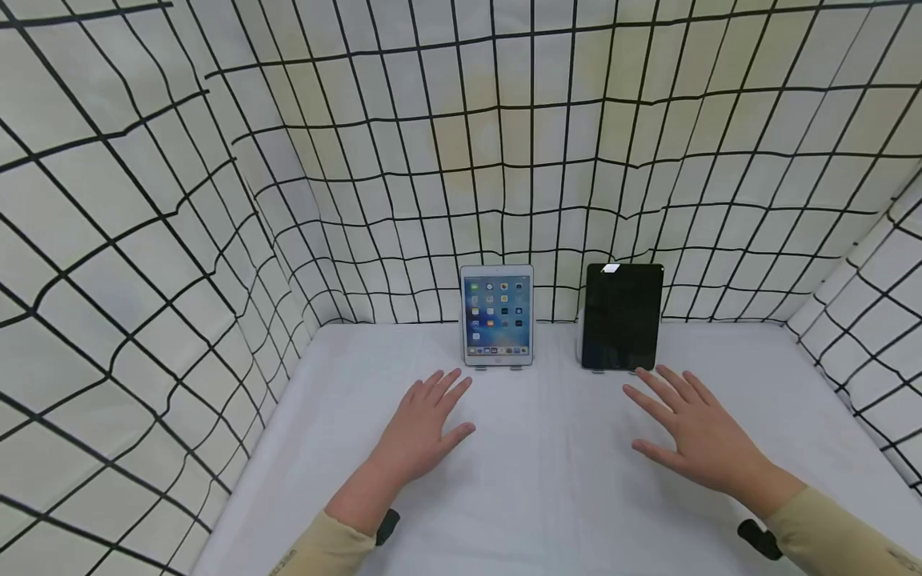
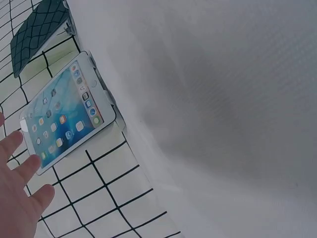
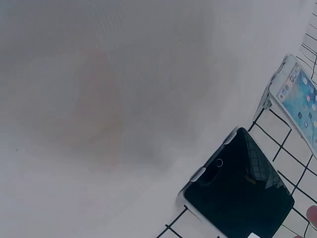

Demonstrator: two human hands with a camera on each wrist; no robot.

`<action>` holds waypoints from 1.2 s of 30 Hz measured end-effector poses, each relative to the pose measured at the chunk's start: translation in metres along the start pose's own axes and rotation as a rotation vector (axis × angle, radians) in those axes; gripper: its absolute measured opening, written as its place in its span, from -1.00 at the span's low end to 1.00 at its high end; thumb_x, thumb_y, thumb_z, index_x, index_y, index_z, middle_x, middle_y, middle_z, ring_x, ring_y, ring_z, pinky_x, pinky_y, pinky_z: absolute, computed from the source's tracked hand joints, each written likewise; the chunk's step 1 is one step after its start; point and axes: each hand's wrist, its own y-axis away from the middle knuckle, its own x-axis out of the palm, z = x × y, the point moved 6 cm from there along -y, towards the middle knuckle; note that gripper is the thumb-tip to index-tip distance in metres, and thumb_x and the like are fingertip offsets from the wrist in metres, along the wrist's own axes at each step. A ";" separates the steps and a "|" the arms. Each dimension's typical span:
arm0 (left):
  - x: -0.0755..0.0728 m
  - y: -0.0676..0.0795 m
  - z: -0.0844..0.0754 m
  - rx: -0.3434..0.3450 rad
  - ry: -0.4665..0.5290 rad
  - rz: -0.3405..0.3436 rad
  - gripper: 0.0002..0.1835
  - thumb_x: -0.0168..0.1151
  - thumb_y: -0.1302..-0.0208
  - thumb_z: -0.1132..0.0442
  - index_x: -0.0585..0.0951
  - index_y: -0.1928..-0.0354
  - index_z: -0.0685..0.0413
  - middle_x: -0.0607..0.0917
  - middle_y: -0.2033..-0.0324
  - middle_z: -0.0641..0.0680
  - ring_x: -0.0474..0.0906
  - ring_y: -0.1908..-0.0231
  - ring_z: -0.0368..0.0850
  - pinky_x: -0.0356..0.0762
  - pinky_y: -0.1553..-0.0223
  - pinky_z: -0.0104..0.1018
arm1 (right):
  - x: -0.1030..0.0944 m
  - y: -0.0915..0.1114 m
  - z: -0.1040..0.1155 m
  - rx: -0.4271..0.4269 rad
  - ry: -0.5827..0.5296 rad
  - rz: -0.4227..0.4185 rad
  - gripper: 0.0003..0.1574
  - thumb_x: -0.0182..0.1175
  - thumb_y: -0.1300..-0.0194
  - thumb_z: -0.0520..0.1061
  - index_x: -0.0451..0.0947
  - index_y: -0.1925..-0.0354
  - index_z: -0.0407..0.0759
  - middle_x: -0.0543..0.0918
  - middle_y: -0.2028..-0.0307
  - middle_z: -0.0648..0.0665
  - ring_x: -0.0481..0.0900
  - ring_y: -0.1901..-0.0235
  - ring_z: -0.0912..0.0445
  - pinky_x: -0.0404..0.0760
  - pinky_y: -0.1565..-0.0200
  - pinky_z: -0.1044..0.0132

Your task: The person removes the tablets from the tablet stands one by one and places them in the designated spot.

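A white tablet [image 1: 497, 315] with a lit home screen of app icons stands upright on a small stand at the back of the white table. To its right a black tablet [image 1: 623, 317] with a dark screen leans on a similar stand. My left hand [image 1: 425, 428], fingers spread, is in front of the white tablet and holds nothing. My right hand [image 1: 695, 432] is likewise spread and empty, its fingertips near the lower edge of the black tablet in the head view. In the right wrist view only bits of fingertips [image 3: 311, 216] show at the right edge.
White cloth walls with a black grid [image 1: 533, 160] rise behind the tablets and along both sides. A white cover [image 1: 547, 496] lies over the table. Dark straps [image 1: 759, 539] sit at both wrists, by the beige sleeves [image 1: 835, 532].
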 end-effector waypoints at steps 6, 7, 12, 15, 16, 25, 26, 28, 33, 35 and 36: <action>-0.001 -0.002 0.003 -0.019 0.060 -0.060 -0.27 -0.33 -0.28 -0.38 0.07 -0.41 -0.26 0.16 -0.37 -0.12 0.02 -0.36 -0.14 0.05 -0.31 -0.08 | 0.001 -0.002 0.000 0.029 -0.059 -0.022 -0.07 0.10 -0.10 0.41 0.12 -0.37 0.22 0.23 -0.33 -0.08 0.14 -0.30 -0.11 -0.16 -0.36 0.03; -0.001 -0.003 0.003 -0.021 0.073 -0.071 -0.28 -0.33 -0.28 -0.38 0.09 -0.40 -0.24 0.18 -0.36 -0.11 0.04 -0.35 -0.14 0.07 -0.30 -0.08 | 0.002 -0.002 0.000 0.035 -0.068 -0.018 -0.08 0.10 -0.10 0.40 0.13 -0.37 0.22 0.24 -0.33 -0.08 0.15 -0.29 -0.11 -0.08 -0.33 -0.01; -0.001 -0.006 0.005 -0.055 0.128 -0.111 -0.28 -0.35 -0.28 -0.38 0.16 -0.38 -0.20 0.27 -0.31 -0.08 0.14 -0.31 -0.12 0.15 -0.26 -0.07 | 0.006 -0.005 -0.001 0.065 -0.095 -0.008 -0.15 0.10 -0.14 0.36 0.18 -0.35 0.21 0.29 -0.30 -0.09 0.22 -0.26 -0.08 0.22 -0.18 -0.07; 0.000 -0.009 0.009 -0.094 0.151 -0.121 -0.29 -0.29 -0.28 -0.36 0.19 -0.36 -0.18 0.32 -0.28 -0.06 0.19 -0.29 -0.09 0.20 -0.24 -0.06 | 0.007 -0.008 0.000 0.079 -0.114 -0.015 -0.19 0.16 -0.15 0.29 0.24 -0.32 0.16 0.34 -0.26 -0.11 0.29 -0.21 -0.09 0.32 -0.12 -0.09; 0.000 -0.009 0.009 -0.108 0.157 -0.123 -0.30 -0.27 -0.28 -0.35 0.20 -0.36 -0.18 0.33 -0.28 -0.06 0.20 -0.28 -0.08 0.21 -0.24 -0.05 | 0.007 -0.010 -0.001 0.083 -0.120 -0.022 -0.21 0.17 -0.14 0.27 0.26 -0.31 0.14 0.36 -0.24 -0.12 0.32 -0.19 -0.09 0.34 -0.09 -0.09; -0.003 -0.015 0.012 -0.181 0.239 -0.152 -0.30 -0.25 -0.26 -0.36 0.26 -0.32 -0.16 0.37 -0.24 -0.05 0.24 -0.26 -0.08 0.24 -0.22 -0.05 | 0.014 -0.025 -0.002 0.151 -0.189 -0.041 -0.27 0.18 -0.17 0.20 0.30 -0.28 0.11 0.41 -0.19 -0.11 0.39 -0.14 -0.10 0.39 -0.06 -0.10; -0.003 -0.016 0.013 -0.187 0.246 -0.156 -0.30 -0.25 -0.26 -0.37 0.27 -0.31 -0.16 0.37 -0.24 -0.05 0.25 -0.26 -0.08 0.24 -0.22 -0.05 | 0.015 -0.027 -0.002 0.165 -0.206 -0.038 -0.28 0.17 -0.18 0.20 0.30 -0.28 0.11 0.41 -0.20 -0.11 0.39 -0.14 -0.09 0.39 -0.07 -0.10; -0.004 -0.018 0.014 -0.198 0.263 -0.163 -0.29 -0.25 -0.25 -0.38 0.28 -0.31 -0.16 0.38 -0.24 -0.06 0.26 -0.25 -0.08 0.25 -0.21 -0.05 | 0.016 -0.031 -0.003 0.197 -0.247 -0.029 -0.29 0.15 -0.20 0.21 0.29 -0.29 0.11 0.40 -0.21 -0.11 0.38 -0.15 -0.10 0.38 -0.08 -0.10; -0.002 -0.024 0.018 -0.247 0.316 -0.160 -0.28 -0.26 -0.23 -0.40 0.29 -0.30 -0.18 0.36 -0.25 -0.06 0.23 -0.27 -0.08 0.24 -0.22 -0.04 | 0.025 -0.040 -0.005 0.312 -0.381 0.022 -0.27 -0.05 -0.26 0.37 0.24 -0.31 0.16 0.35 -0.24 -0.09 0.31 -0.21 -0.09 0.33 -0.14 -0.10; -0.001 -0.028 0.021 -0.270 0.344 -0.160 -0.28 -0.26 -0.22 -0.40 0.28 -0.30 -0.18 0.36 -0.25 -0.07 0.22 -0.28 -0.08 0.24 -0.23 -0.03 | 0.028 -0.045 -0.005 0.352 -0.438 0.035 -0.24 -0.12 -0.24 0.43 0.25 -0.30 0.18 0.35 -0.24 -0.07 0.29 -0.23 -0.07 0.32 -0.15 -0.10; 0.000 -0.029 0.022 -0.278 0.363 -0.165 -0.29 -0.25 -0.23 -0.39 0.29 -0.30 -0.19 0.36 -0.25 -0.07 0.22 -0.28 -0.09 0.24 -0.23 -0.04 | 0.029 -0.048 -0.004 0.365 -0.464 0.038 -0.23 -0.14 -0.23 0.45 0.25 -0.30 0.18 0.35 -0.24 -0.06 0.29 -0.23 -0.06 0.32 -0.15 -0.10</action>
